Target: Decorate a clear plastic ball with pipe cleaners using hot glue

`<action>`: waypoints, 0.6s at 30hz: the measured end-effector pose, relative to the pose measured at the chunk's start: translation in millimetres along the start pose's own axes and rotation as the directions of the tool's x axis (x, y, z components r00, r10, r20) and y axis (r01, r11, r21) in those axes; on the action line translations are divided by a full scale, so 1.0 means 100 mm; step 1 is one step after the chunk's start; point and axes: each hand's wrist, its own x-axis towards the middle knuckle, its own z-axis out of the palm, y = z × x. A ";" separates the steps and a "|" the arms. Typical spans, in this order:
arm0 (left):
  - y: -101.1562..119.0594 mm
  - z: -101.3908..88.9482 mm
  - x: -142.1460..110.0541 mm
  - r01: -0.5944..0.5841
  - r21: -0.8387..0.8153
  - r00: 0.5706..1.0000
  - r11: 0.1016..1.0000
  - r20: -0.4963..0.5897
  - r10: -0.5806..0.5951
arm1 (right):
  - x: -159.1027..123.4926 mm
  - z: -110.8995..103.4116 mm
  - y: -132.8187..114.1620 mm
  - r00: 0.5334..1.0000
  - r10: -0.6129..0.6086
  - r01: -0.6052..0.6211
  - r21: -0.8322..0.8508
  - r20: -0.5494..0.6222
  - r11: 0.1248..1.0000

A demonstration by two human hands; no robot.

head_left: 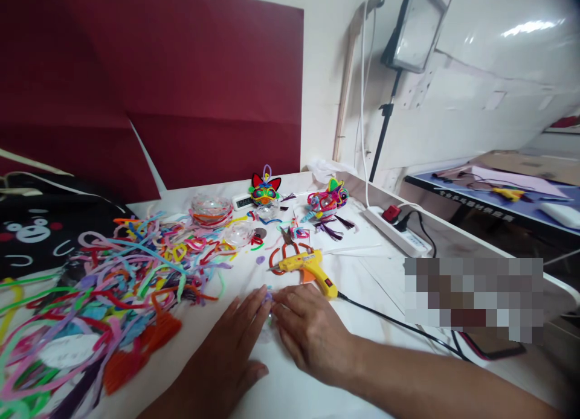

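"Two items nearest?"

"My left hand (229,340), fingers extended; my right hand (310,329), fingers bent. Their fingertips meet around a small lilac piece (268,296) at the table (294,401); whether either grips it, I cannot tell."

"Beyond?"

"One yellow glue gun (302,262); one pair of scissors (287,236) behind it; farthest, one red-eared figure (265,193)."

At the lower centre, fingers of the left hand (229,340) and right hand (312,328) mostly hide a small purple piece (268,296); its shape cannot be told. Pixelation blurs a patch at lower right. The yellow glue gun (301,263) partly covers the scissors (290,243). The left edge cuts off the black bag (31,253), the top edge the lamp (419,26).
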 end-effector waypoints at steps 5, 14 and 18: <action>-0.02 0.01 -0.01 -0.004 -0.025 1.000 1.000 0.013 0.004 | 0.04 -0.08 0.02 1.000 0.023 -0.024 0.004 0.010 1.000; 0.02 -0.03 0.00 0.047 -0.008 0.998 0.999 0.051 -0.047 | 0.18 -0.39 0.28 0.845 0.521 -0.441 -0.392 0.123 0.808; 0.01 -0.04 0.01 0.015 -0.011 1.000 1.000 0.020 -0.015 | 0.24 -0.45 0.33 0.699 0.662 -0.523 -0.438 0.271 0.731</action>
